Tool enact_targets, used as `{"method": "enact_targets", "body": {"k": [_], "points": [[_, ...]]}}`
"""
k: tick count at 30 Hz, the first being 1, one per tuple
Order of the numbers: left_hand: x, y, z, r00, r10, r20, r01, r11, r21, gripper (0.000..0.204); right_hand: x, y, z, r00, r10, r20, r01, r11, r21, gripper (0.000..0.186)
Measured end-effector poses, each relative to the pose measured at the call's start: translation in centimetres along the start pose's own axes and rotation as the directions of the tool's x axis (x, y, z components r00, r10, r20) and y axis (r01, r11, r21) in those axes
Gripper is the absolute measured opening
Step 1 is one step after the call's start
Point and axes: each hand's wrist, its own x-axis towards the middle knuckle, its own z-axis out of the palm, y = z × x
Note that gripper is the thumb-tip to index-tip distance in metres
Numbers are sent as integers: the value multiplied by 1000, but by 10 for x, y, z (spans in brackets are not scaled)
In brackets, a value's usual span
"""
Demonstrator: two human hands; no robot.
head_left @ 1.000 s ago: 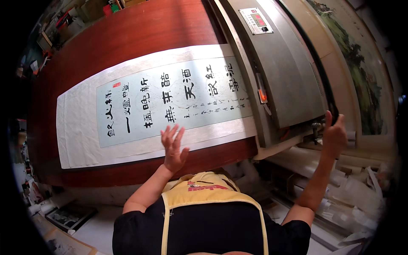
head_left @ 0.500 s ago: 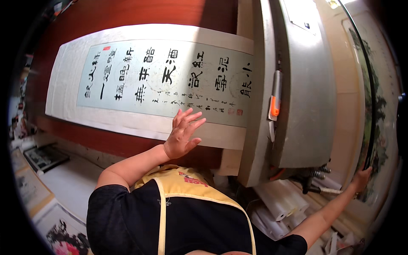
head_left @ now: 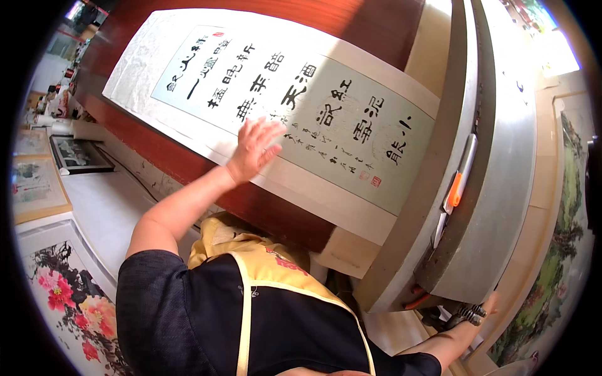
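Note:
A long calligraphy sheet [head_left: 326, 169], black characters on pale blue-green with white borders, lies flat on the red-brown table [head_left: 288, 216]. Its right end runs up to a grey metal machine [head_left: 495, 207]. Over the sheet's near edge is my left hand [head_left: 254, 149], fingers stretched out and holding nothing; whether it touches the paper I cannot tell. My right arm reaches out to the lower right, and my right hand [head_left: 491, 307] is beside the machine's near end, by a metal spring [head_left: 467, 315]. Its fingers are mostly hidden there.
A utility knife [head_left: 459, 185] with an orange slider rests on the machine's ledge. A green landscape painting [head_left: 555, 244] stands along the right. To the left are a flower painting [head_left: 81, 301], a dark-framed picture [head_left: 78, 153] and a wood-framed picture [head_left: 36, 185].
The view has turned, so table and machine sit tilted. My right hand has drawn in from a long thin dark edge toward the machine's near end. The left stays over the sheet, shifted leftward along it.

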Motion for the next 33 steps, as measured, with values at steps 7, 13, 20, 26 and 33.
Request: {"method": "enact_targets", "body": {"k": [7, 13, 20, 26, 33], "points": [[56, -186, -10, 996, 42, -75, -22, 969, 248, 47, -68, 85, 36, 847, 301, -439, 71, 754, 653, 42], [27, -375, -54, 967, -254, 23, 198, 803, 562, 62, -281, 49, 189, 766, 544, -343, 187, 322, 928, 33], [42, -379, -51, 927, -355, 121, 239, 808, 539, 61, -499, -234, 77, 898, -223, 380, -437, -560, 704, 22], [47, -367, -53, 904, -394, 165, 260, 815, 518, 62, -486, -272, 64, 823, -302, 481, -549, -638, 540, 11], [40, -398, -90, 913, -258, 317, 89, 882, 462, 69, -502, -267, 46, 825, -301, 478, -558, -307, 771, 17]]}}
